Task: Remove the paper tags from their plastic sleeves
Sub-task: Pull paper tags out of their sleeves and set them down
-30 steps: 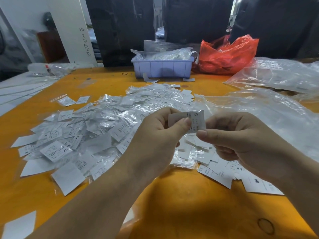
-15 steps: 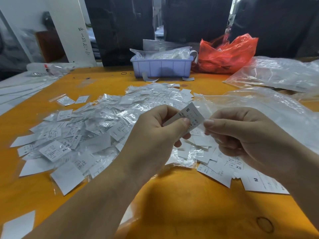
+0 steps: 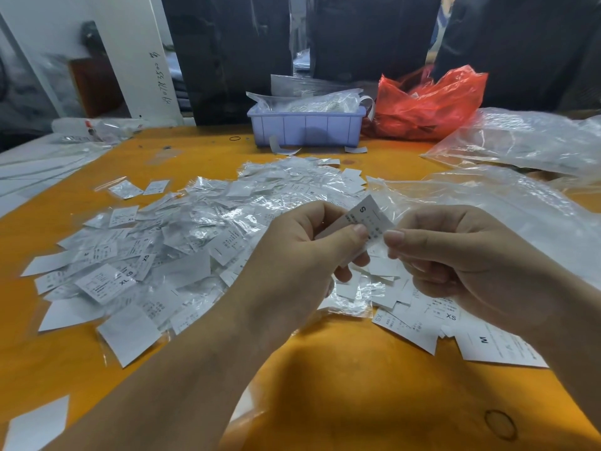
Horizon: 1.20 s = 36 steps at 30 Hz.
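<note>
**Inspector:** Head view, current moment. State your grip on each side.

**Operator:** My left hand pinches a paper tag between thumb and curled fingers. The tag is marked "S" and tilts up to the right, raised above the table. My right hand has thumb and forefinger closed at the tag's lower right edge, with the other fingers curled under. I cannot tell whether that grip is on the paper or on its plastic sleeve; the film there is too clear to make out.

**Inspector:** Location of remaining stock?

**Operator:** A heap of sleeved tags lies on the orange table, left of and beyond my hands. Size marks "XL" and "XS" are legible on some of them. Bare paper tags lie beneath my right hand, marked "XS" and "M".

**Inspector:** Other items on the table?

**Operator:** A lilac plastic bin holding clear bags stands at the far edge. A red plastic bag sits just beside it on the right. Large clear plastic bags are spread across the right side.
</note>
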Each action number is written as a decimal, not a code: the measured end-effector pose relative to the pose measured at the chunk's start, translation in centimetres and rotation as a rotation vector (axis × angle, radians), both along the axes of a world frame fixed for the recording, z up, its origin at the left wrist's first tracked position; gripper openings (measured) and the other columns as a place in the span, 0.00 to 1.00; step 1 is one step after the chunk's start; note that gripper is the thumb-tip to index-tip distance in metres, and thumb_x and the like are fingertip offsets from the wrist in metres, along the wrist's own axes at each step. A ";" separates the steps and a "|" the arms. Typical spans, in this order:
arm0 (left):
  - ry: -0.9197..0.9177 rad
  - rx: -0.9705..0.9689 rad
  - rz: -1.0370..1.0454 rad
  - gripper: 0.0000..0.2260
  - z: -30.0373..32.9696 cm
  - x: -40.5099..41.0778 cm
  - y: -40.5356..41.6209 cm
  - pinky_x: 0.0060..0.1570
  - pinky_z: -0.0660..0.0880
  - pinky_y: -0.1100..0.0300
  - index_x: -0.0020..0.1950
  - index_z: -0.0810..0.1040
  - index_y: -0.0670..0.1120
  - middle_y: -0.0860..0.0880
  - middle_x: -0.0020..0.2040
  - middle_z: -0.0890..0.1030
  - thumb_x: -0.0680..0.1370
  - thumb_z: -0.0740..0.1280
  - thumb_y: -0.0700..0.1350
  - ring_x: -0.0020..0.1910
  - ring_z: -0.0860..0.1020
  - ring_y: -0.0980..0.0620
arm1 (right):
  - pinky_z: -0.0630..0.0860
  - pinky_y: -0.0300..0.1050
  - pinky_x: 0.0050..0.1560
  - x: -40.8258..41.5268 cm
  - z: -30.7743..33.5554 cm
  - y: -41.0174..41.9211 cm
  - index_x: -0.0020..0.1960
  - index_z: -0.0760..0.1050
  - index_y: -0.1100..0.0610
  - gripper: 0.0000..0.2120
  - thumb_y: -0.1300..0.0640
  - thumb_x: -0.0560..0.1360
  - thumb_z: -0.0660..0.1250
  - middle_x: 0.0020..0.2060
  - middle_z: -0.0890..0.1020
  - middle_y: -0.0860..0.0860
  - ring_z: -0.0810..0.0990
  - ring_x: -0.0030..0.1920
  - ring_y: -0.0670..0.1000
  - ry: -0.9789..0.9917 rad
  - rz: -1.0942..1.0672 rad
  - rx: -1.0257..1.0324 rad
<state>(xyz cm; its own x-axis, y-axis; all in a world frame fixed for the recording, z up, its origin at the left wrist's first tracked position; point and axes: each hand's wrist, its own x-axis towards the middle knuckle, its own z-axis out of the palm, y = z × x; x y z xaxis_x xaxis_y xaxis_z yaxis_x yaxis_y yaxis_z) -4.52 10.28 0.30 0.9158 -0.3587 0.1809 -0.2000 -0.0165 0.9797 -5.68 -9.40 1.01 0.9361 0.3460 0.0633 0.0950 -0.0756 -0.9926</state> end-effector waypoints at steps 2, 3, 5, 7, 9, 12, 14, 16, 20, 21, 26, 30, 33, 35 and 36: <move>0.030 -0.025 -0.016 0.03 0.1 0.0 0.1 0.27 0.69 0.64 0.48 0.80 0.45 0.51 0.33 0.81 0.78 0.67 0.42 0.30 0.74 0.56 | 0.60 0.36 0.23 0.0 0.1 0.0 0.35 0.80 0.57 0.11 0.51 0.66 0.77 0.25 0.65 0.50 0.60 0.25 0.46 0.005 -0.020 0.011; 0.039 -0.032 -0.021 0.03 0.1 0.1 0.1 0.26 0.69 0.64 0.48 0.80 0.44 0.51 0.33 0.80 0.78 0.67 0.41 0.30 0.74 0.56 | 0.60 0.36 0.23 0.0 0.1 0.0 0.35 0.80 0.57 0.10 0.50 0.65 0.75 0.25 0.65 0.51 0.60 0.25 0.46 0.006 -0.033 0.021; 0.049 -0.038 -0.032 0.03 0.1 0.0 0.1 0.26 0.69 0.64 0.48 0.80 0.44 0.51 0.33 0.80 0.78 0.67 0.41 0.30 0.74 0.55 | 0.60 0.36 0.23 0.0 0.2 0.0 0.34 0.80 0.57 0.10 0.50 0.64 0.73 0.27 0.64 0.52 0.59 0.25 0.46 0.006 -0.048 0.047; 0.063 -0.042 -0.049 0.03 0.1 0.0 0.1 0.27 0.69 0.64 0.48 0.80 0.44 0.51 0.33 0.80 0.78 0.68 0.41 0.30 0.73 0.55 | 0.60 0.36 0.23 -0.1 0.3 0.0 0.32 0.79 0.56 0.10 0.50 0.66 0.71 0.27 0.65 0.52 0.60 0.26 0.46 0.011 -0.038 0.070; 0.079 -0.049 -0.074 0.02 0.1 0.1 0.0 0.27 0.69 0.64 0.48 0.80 0.44 0.50 0.33 0.80 0.78 0.68 0.41 0.30 0.73 0.55 | 0.60 0.36 0.23 -0.1 0.4 0.0 0.29 0.78 0.53 0.11 0.50 0.68 0.70 0.27 0.66 0.51 0.60 0.25 0.46 0.016 -0.025 0.077; 0.090 -0.057 -0.103 0.03 0.1 0.1 0.1 0.27 0.68 0.65 0.48 0.80 0.43 0.50 0.33 0.80 0.78 0.68 0.41 0.29 0.73 0.55 | 0.59 0.36 0.23 -0.1 0.4 0.1 0.28 0.77 0.52 0.12 0.49 0.68 0.70 0.27 0.66 0.51 0.59 0.26 0.47 0.026 -0.020 0.085; 0.089 -0.055 -0.121 0.05 0.1 0.1 0.1 0.27 0.68 0.65 0.49 0.80 0.42 0.50 0.33 0.80 0.76 0.69 0.42 0.29 0.73 0.56 | 0.60 0.36 0.23 -0.1 0.4 0.1 0.28 0.77 0.52 0.12 0.48 0.68 0.69 0.27 0.66 0.51 0.59 0.26 0.47 0.022 -0.022 0.087; 0.094 -0.050 -0.141 0.08 0.0 0.2 0.1 0.27 0.68 0.65 0.50 0.80 0.42 0.50 0.33 0.80 0.74 0.71 0.44 0.29 0.73 0.56 | 0.60 0.36 0.23 -0.1 0.3 0.1 0.29 0.76 0.53 0.13 0.48 0.69 0.69 0.27 0.67 0.51 0.58 0.26 0.48 0.027 -0.031 0.096; 0.099 0.002 -0.177 0.03 0.1 0.0 0.0 0.27 0.68 0.66 0.47 0.81 0.44 0.50 0.33 0.80 0.78 0.68 0.42 0.28 0.72 0.57 | 0.59 0.36 0.23 -0.2 0.2 0.1 0.29 0.69 0.58 0.16 0.49 0.69 0.70 0.29 0.71 0.53 0.57 0.27 0.49 0.043 -0.062 0.129; 0.105 0.009 -0.182 0.03 0.1 0.0 0.0 0.27 0.67 0.66 0.46 0.81 0.45 0.50 0.32 0.80 0.78 0.67 0.41 0.28 0.72 0.57 | 0.59 0.36 0.23 -0.2 0.3 0.2 0.28 0.69 0.57 0.17 0.49 0.68 0.70 0.29 0.71 0.54 0.57 0.27 0.49 0.042 -0.073 0.133; 0.156 0.035 -0.205 0.07 0.3 -0.3 -0.1 0.26 0.64 0.65 0.49 0.80 0.41 0.52 0.29 0.76 0.80 0.64 0.42 0.27 0.68 0.55 | 0.60 0.36 0.23 -0.4 0.5 0.2 0.28 0.71 0.56 0.15 0.52 0.67 0.73 0.30 0.66 0.56 0.57 0.26 0.47 0.033 -0.108 0.147; 0.200 0.053 -0.231 0.08 0.5 -0.3 -0.2 0.27 0.60 0.62 0.45 0.79 0.38 0.52 0.26 0.73 0.75 0.68 0.44 0.25 0.64 0.54 | 0.60 0.36 0.22 -0.5 0.6 0.4 0.30 0.77 0.55 0.09 0.53 0.66 0.71 0.26 0.64 0.52 0.58 0.24 0.46 0.016 -0.140 0.160; 0.212 0.064 -0.256 0.07 0.6 -0.3 -0.3 0.25 0.58 0.62 0.36 0.77 0.44 0.51 0.24 0.71 0.71 0.66 0.45 0.24 0.63 0.53 | 0.60 0.36 0.22 -0.5 0.6 0.6 0.29 0.77 0.53 0.09 0.54 0.67 0.72 0.26 0.62 0.51 0.58 0.25 0.46 0.001 -0.128 0.148; 0.215 0.088 -0.271 0.09 0.6 -0.3 -0.3 0.25 0.58 0.63 0.32 0.76 0.44 0.51 0.23 0.70 0.71 0.65 0.45 0.23 0.62 0.53 | 0.60 0.35 0.22 -0.5 0.5 0.6 0.30 0.78 0.53 0.10 0.55 0.68 0.73 0.26 0.62 0.50 0.57 0.25 0.46 0.002 -0.123 0.140; 0.214 0.098 -0.276 0.09 0.6 -0.3 -0.4 0.25 0.58 0.63 0.33 0.75 0.42 0.51 0.23 0.69 0.71 0.65 0.45 0.22 0.62 0.53 | 0.60 0.35 0.22 -0.5 0.5 0.6 0.30 0.78 0.54 0.09 0.55 0.68 0.73 0.25 0.62 0.50 0.57 0.25 0.46 0.002 -0.124 0.135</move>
<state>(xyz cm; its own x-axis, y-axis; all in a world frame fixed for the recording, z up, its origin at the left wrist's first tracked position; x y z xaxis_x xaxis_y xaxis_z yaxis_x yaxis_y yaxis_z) -4.78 9.93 0.90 0.7952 -0.6042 -0.0518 -0.0008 -0.0864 0.9963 -6.19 -8.79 1.55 0.9713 0.2161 0.0997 0.0915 0.0476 -0.9947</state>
